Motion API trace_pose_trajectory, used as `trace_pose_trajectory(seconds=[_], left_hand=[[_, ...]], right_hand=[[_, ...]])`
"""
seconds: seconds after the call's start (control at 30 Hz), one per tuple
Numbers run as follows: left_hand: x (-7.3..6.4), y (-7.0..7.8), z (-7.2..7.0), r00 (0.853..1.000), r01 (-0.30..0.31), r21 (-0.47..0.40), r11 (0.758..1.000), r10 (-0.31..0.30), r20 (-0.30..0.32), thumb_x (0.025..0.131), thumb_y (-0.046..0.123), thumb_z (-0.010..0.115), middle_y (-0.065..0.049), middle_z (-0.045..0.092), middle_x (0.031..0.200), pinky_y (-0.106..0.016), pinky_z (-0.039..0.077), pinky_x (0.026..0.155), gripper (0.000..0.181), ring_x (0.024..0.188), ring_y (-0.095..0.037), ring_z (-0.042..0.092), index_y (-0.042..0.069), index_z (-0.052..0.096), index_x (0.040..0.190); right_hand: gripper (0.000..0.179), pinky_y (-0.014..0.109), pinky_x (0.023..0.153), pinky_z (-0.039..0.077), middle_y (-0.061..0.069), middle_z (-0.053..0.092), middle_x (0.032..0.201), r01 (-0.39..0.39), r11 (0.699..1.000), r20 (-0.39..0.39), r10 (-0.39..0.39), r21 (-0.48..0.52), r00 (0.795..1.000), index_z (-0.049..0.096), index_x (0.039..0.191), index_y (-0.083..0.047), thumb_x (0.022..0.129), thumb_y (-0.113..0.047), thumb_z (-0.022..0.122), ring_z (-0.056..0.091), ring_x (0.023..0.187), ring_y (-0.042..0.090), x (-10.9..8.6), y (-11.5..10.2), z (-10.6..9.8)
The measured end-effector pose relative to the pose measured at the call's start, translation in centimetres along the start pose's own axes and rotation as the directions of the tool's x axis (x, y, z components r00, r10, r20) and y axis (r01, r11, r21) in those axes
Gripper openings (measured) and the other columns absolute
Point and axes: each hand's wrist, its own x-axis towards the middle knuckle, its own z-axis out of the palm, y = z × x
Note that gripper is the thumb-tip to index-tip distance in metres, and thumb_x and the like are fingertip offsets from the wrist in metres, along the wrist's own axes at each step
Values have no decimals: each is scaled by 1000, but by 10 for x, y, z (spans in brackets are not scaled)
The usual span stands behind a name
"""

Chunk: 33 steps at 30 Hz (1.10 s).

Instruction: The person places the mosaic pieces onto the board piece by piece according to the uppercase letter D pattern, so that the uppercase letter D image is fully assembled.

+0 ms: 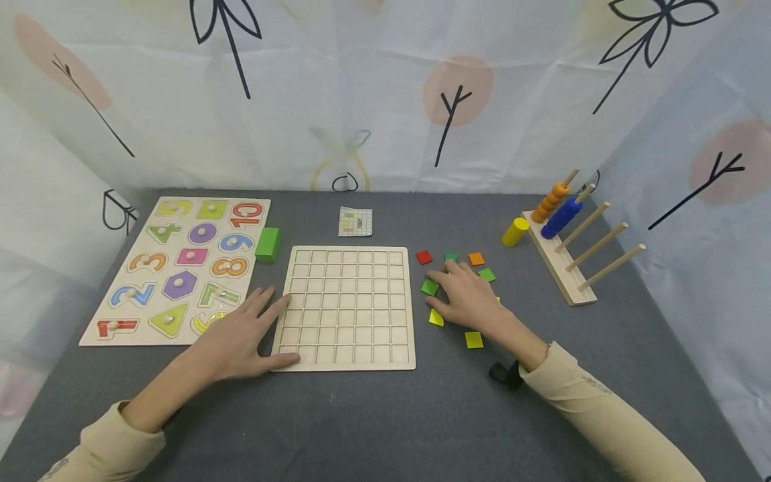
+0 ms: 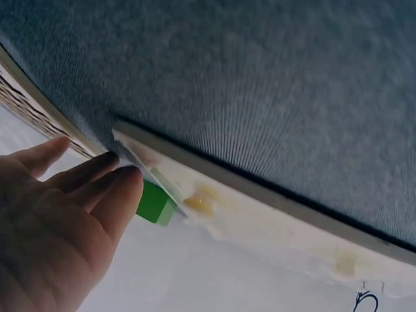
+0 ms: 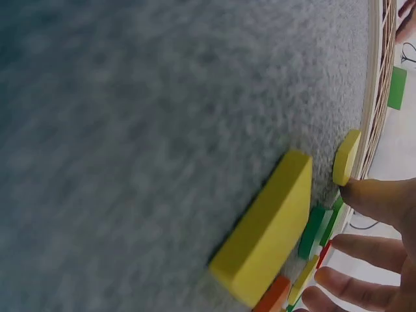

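My left hand [image 1: 237,338] lies along the left edge of a wooden grid board [image 1: 352,301], fingers extended and thumb on its lower left corner. To the board's right, my right hand [image 1: 472,298] reaches over loose coloured tiles with its fingers spread, none plainly pinched. Near its fingertips are a green tile [image 1: 430,287] and a dark green tile [image 1: 450,256]. Its thumb is close to a yellow tile [image 3: 347,158] in the right wrist view; contact is unclear. Around the hand are a red tile [image 1: 424,257], an orange tile [image 1: 476,258] and a yellow tile [image 1: 474,340].
A number puzzle board [image 1: 141,268] lies at the left, with a green block [image 1: 268,245] beside it. Behind the grid board is a small pattern card [image 1: 355,221]. At the right stand a yellow cylinder [image 1: 515,231] and a peg rack [image 1: 560,264] holding orange and blue beads.
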Motion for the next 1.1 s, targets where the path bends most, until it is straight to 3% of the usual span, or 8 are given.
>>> trace_pose_trajectory(seconds=[0.23, 0.43, 0.63, 0.9, 1.1], left_hand=[[2, 1, 0, 1000, 0, 3, 1000, 0, 26, 77, 77, 71, -28, 40, 159, -66, 52, 95, 108, 146, -50, 40, 7, 43, 154], [6, -1, -3, 999, -29, 23, 999, 28, 29, 71, 77, 75, -28, 45, 155, -65, 53, 95, 111, 139, -52, 48, 8, 46, 152], [8, -1, -4, 998, -62, 70, 996, 61, 22, 66, 83, 74, -24, 48, 155, -65, 55, 88, 116, 134, -55, 52, 9, 49, 151], [10, 1, -2, 998, -65, 123, 990, 64, 15, 63, 87, 72, -24, 50, 153, -63, 56, 84, 117, 131, -52, 55, 9, 53, 148], [11, 2, 0, 998, -66, 137, 988, 68, -6, 62, 90, 69, -24, 52, 151, -60, 58, 76, 114, 127, -48, 58, 16, 55, 148]], right_hand=[[37, 30, 59, 46, 12, 64, 106, 6, 1000, 8, -6, 4, 1000, 74, 122, -5, 93, -28, 76, 55, 82, 24, 6, -4, 3], [32, 30, 60, 46, 11, 66, 102, 0, 1000, 29, 0, 20, 1000, 75, 121, -5, 93, -22, 76, 57, 81, 22, 10, -6, 2], [28, 31, 60, 48, 11, 66, 99, 15, 1000, 11, -15, 8, 1000, 75, 119, -7, 95, -19, 74, 56, 81, 22, 10, -8, 3], [31, 27, 63, 44, 12, 68, 99, 48, 993, -21, -46, 112, 999, 72, 123, -2, 94, -15, 74, 52, 74, 17, 15, -16, 1], [30, 29, 67, 45, 13, 70, 101, 84, 987, -25, -81, 140, 996, 72, 122, -1, 96, -15, 72, 54, 78, 20, 23, -28, -3]])
